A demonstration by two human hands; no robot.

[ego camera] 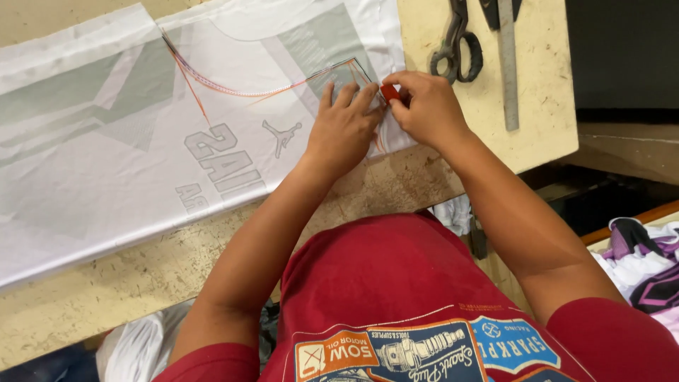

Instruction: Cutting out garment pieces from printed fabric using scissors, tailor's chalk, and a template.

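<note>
A large white printed fabric with grey shapes lies spread over a worn wooden table. Thin orange and dark curved lines cross its upper part. My left hand presses flat on the fabric near its right edge, fingers spread. Close beside it, my right hand pinches a small red piece, which looks like marking chalk, against the fabric's edge. The two hands almost touch at the fingertips.
Black-handled scissors and a metal ruler lie on the table at the upper right. Purple and white cloth is piled at the right, below the table. More white cloth hangs at the lower left.
</note>
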